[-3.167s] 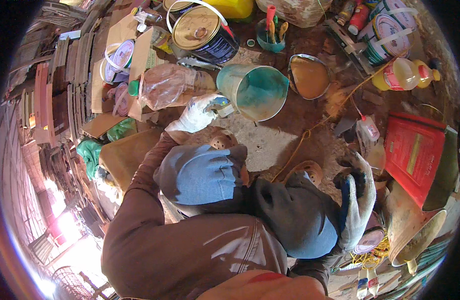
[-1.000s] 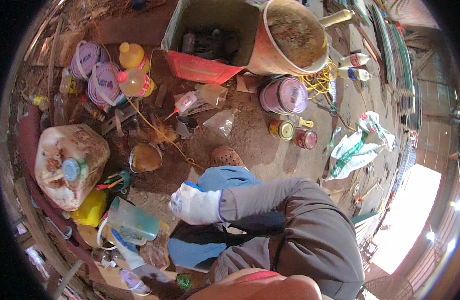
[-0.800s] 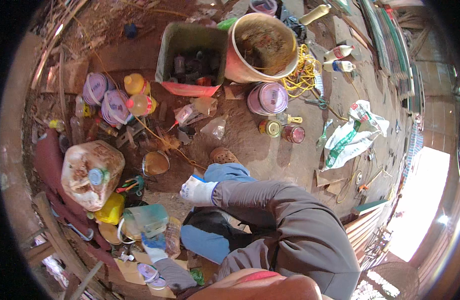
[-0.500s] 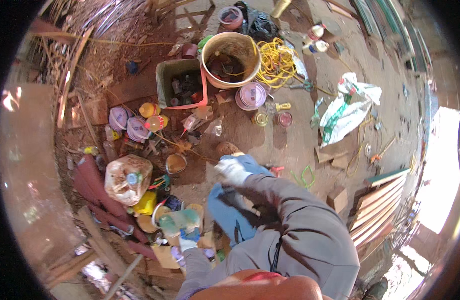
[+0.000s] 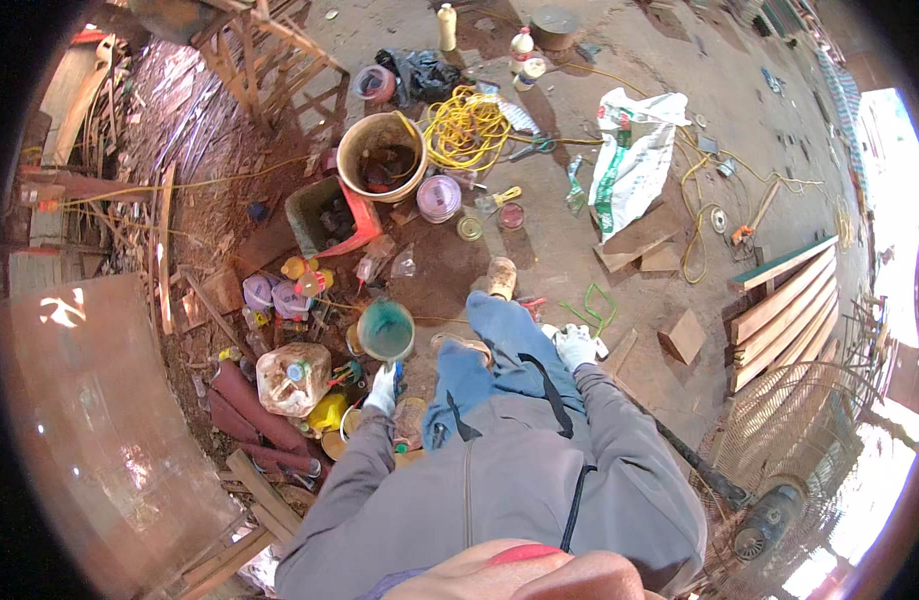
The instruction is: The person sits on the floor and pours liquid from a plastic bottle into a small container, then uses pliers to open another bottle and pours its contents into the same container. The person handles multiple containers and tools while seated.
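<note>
My left hand (image 5: 381, 391), in a white glove, is closed on a round tub (image 5: 386, 329) at its near edge. The tub is pale outside and teal inside, and its mouth faces up toward me. Something blue (image 5: 397, 375) shows at my fingers. Behind the tub, a small tan container is partly hidden. My right hand (image 5: 576, 346), also gloved in white, is beside my right knee, fingers stretched forward and apart. Close to it lie a bent green cord (image 5: 599, 312) and a red-handled tool (image 5: 532, 308).
Ahead stand a beige bucket (image 5: 382, 150), a rectangular red-rimmed container (image 5: 359, 225) and a coiled yellow cord (image 5: 467, 130). A stained plastic jug (image 5: 293, 380) is at left. To the right are a white sack (image 5: 631, 160), a wood block (image 5: 682, 335), stacked boards (image 5: 784, 320) and a fan (image 5: 779, 450).
My left hand has moved forward with the tub, whose mouth has turned up toward me. My right hand has swung from in front of my legs to beside my right knee. The view has shifted.
</note>
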The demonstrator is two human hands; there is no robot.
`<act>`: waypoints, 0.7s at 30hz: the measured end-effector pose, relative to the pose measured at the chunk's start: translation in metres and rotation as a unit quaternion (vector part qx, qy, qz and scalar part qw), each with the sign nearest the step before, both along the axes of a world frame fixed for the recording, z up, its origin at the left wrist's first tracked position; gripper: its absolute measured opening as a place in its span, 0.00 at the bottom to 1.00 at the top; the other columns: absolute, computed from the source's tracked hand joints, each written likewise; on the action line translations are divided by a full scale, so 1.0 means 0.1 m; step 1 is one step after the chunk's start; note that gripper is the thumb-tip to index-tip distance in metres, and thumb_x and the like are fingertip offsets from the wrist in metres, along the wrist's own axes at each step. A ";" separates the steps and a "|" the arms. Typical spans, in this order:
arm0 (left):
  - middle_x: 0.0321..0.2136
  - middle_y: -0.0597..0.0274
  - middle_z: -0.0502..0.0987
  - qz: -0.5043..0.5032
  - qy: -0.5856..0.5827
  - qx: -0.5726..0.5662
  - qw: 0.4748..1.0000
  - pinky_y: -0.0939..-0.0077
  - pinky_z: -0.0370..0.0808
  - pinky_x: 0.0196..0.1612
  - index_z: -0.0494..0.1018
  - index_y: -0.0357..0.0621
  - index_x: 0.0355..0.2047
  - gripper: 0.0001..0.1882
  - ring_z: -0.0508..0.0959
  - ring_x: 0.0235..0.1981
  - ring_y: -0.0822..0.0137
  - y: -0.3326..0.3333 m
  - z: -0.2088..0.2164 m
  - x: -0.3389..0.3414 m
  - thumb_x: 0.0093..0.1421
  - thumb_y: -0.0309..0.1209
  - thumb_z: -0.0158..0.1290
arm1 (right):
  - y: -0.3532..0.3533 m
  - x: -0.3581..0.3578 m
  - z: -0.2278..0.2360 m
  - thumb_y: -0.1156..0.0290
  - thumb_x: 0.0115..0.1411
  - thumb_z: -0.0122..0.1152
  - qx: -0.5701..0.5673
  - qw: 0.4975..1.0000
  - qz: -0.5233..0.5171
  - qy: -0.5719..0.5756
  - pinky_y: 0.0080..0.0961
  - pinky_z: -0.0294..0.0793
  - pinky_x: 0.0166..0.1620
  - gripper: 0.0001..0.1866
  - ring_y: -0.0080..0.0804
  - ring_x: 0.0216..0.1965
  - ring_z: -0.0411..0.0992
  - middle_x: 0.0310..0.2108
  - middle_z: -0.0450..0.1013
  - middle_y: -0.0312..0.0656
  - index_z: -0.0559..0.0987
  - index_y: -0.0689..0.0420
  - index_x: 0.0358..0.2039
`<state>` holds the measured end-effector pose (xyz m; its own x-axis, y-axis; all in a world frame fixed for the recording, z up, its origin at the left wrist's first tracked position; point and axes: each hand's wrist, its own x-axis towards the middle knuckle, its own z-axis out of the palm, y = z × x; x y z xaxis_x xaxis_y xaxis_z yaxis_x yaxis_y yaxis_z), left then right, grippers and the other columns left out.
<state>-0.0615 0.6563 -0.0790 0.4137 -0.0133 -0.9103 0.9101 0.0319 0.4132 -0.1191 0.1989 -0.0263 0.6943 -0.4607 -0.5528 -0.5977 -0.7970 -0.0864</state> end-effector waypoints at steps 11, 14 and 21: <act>0.30 0.70 0.74 -0.353 -0.101 -0.038 0.929 0.78 0.68 0.28 0.73 0.45 0.52 0.23 0.69 0.27 0.77 -3.29 0.23 1.61 0.62 0.45 0.55 | -1.57 0.39 -0.35 0.48 0.61 0.55 0.162 0.954 -0.230 -0.108 0.45 0.73 0.48 0.20 0.51 0.42 0.75 0.37 0.76 0.53 0.79 0.54 0.38; 0.42 0.68 0.77 -0.361 -0.073 -0.040 0.929 0.73 0.71 0.45 0.72 0.46 0.53 0.22 0.72 0.41 0.74 -4.22 0.57 1.89 0.64 0.44 0.53 | -1.92 1.12 0.30 0.44 0.61 0.55 0.320 0.912 -0.243 -0.085 0.39 0.73 0.49 0.27 0.44 0.43 0.77 0.36 0.78 0.54 0.79 0.58 0.37; 0.48 0.60 0.77 -0.460 -0.233 0.003 0.857 0.73 0.71 0.47 0.70 0.42 0.56 0.26 0.74 0.45 0.70 -6.09 0.69 2.38 0.64 0.46 0.53 | -3.03 2.05 0.27 0.31 0.57 0.54 0.552 0.632 -0.527 -0.132 0.34 0.78 0.33 0.36 0.31 0.30 0.75 0.34 0.76 0.42 0.75 0.55 0.44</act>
